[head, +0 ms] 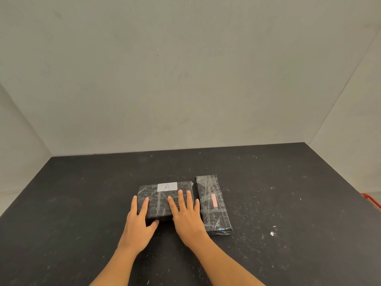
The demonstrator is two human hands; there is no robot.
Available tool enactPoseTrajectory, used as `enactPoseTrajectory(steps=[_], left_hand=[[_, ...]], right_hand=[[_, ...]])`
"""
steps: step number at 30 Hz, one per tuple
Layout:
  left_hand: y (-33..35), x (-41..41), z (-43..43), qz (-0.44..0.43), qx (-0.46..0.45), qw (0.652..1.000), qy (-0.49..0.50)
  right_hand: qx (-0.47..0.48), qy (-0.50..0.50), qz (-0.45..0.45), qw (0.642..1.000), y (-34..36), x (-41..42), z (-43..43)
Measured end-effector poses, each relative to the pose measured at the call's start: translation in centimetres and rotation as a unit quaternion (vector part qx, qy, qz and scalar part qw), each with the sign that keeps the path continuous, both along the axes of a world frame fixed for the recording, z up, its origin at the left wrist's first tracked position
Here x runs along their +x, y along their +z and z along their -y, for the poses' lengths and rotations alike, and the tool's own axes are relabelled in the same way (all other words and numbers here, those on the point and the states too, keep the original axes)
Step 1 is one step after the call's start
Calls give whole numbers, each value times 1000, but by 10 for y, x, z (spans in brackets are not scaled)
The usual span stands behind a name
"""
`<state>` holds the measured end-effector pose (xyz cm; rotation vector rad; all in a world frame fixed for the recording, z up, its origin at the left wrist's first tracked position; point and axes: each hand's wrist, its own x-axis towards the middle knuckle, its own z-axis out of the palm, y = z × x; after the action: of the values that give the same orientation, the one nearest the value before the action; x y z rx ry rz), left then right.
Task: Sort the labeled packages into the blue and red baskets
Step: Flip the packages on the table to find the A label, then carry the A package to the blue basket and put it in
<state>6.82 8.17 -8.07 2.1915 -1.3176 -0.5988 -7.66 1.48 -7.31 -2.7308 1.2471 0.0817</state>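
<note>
Red basket (372, 200): only a corner of its rim shows at the right edge of the view, beside the table; its inside is out of sight, so what it holds cannot be told.
Package A (165, 200): a flat package in black wrap with shiny tape bands; it lies flat near the middle of the table; a white label (167, 186) with a blue "A" sits on its far edge.
Second package (213, 204): longer and narrower, the same black wrap and tape; it lies just to the right of package A, close alongside it, whether touching cannot be told; a small red-patterned sticker (214, 200) is on its top; no letter can be read on it.
Table (82, 203): a dark, matte top, speckled with pale scuffs and flecks; a small white scrap (272, 233) lies well to the right of the packages.
Room: plain pale walls close the table in at the back and both sides.
Left hand (138, 221): palm down, fingers spread over the near left corner of package A; the thumb lies against its near edge.
Right hand (186, 215): palm down, fingers splayed flat on the right half of package A; the little finger lies along the gap toward the second package.
Forearms: bare; both enter from the bottom edge and angle inward.
</note>
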Motion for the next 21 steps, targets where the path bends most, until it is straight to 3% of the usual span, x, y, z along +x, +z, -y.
enactPoseTrajectory(steps=[5, 11, 21], left_hand=[[13, -3, 12, 8, -42, 999, 20], [24, -26, 37, 44, -32, 998, -24], [37, -158, 113, 109, -34, 987, -110]], right_hand=[[-34, -35, 27, 998, 17, -14, 19], [-79, -90, 36, 992, 26, -63, 45], [-112, -179, 68, 975, 18, -218, 89]])
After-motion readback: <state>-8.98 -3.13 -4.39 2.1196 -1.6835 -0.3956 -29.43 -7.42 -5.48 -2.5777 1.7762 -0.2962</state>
